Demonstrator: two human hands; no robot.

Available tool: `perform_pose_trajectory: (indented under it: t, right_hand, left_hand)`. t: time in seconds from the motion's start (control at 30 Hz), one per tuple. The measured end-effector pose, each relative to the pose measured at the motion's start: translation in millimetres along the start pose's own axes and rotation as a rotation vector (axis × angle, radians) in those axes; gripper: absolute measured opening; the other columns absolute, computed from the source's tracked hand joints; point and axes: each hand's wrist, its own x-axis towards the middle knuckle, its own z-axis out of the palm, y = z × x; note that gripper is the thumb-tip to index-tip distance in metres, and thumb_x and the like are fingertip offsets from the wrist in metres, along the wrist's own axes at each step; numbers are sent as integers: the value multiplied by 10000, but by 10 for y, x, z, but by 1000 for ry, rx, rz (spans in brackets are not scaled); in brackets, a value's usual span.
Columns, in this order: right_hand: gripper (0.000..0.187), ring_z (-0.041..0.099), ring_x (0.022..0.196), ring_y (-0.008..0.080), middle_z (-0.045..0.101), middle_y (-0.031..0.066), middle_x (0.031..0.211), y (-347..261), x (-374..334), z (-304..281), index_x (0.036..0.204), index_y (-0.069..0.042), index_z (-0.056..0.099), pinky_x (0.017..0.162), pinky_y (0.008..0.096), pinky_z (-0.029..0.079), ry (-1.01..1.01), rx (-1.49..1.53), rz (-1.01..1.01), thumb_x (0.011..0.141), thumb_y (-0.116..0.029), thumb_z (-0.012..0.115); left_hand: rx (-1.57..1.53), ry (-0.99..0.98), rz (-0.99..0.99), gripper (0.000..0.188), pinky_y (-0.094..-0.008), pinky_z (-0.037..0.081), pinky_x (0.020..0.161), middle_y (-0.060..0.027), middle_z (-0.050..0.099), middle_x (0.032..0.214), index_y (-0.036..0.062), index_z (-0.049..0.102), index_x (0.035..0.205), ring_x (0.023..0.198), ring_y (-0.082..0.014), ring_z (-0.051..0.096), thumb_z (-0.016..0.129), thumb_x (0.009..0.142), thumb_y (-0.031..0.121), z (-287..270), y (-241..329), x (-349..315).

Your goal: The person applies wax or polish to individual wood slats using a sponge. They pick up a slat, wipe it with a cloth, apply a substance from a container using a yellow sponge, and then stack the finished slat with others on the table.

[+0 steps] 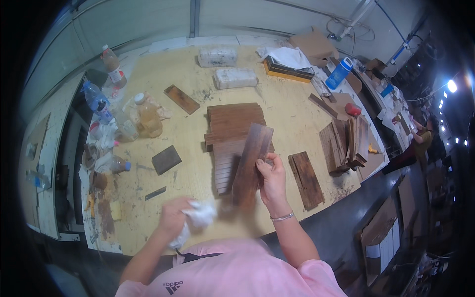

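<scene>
My right hand (272, 178) pinches a long dark-brown wooden board (251, 166) by its right edge, thumb on its face. The board stands tilted above the table's near middle. Closed round a crumpled white cloth (202, 214), my left hand (173, 218) is smeared by motion to the left of the board, apart from it. Behind the board lie stacked reddish-brown boards (235, 121), partly hidden by it. A short pile of dark boards (306, 179) lies to the right of my right hand.
Bottles, among them a jug of amber liquid (147, 118), crowd the table's left side. A dark flat block (166, 160) and a small metal strip (155, 193) lie left of centre. More boards (346, 141) stand at right. A person (420, 141) works far right.
</scene>
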Motion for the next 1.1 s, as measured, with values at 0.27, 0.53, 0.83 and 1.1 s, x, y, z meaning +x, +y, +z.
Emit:
perform_pose_trajectory:
  t: [0.27,0.53,0.83,1.1]
  right_hand:
    - [222,649,781,146,669,86,925,168,-349,346,1117,-34,500,683,282,544,-118,20,232,925,26,593]
    - [214,675,875,160,681,90,990,-60,-161,68,1131,-34,508,811,292,558,-88,89,19,939,33,574]
    - [175,662,908,184,673,95,1026,144,-93,-51,1149,-34,527,811,324,559,-7,122,57,982,-75,557]
    - [699,594,847,178,604,78,970,168,-213,-88,1269,-23,523,716,346,532,-464,486,645,985,-635,342]
  left_hand:
    - [461,204,525,287,-441,510,802,-128,651,1010,25,670,954,920,-329,633,665,668,21,79,438,780]
    - [393,43,25,241,-421,511,790,-167,648,1002,7,703,906,919,-353,627,717,711,148,12,206,580]
    - [34,-26,27,405,-382,480,965,-191,643,1206,4,648,1173,1110,-329,619,728,843,225,311,611,400]
    - [787,11,203,521,-421,476,938,-148,592,1251,78,591,1288,1116,-345,556,699,779,105,238,72,27]
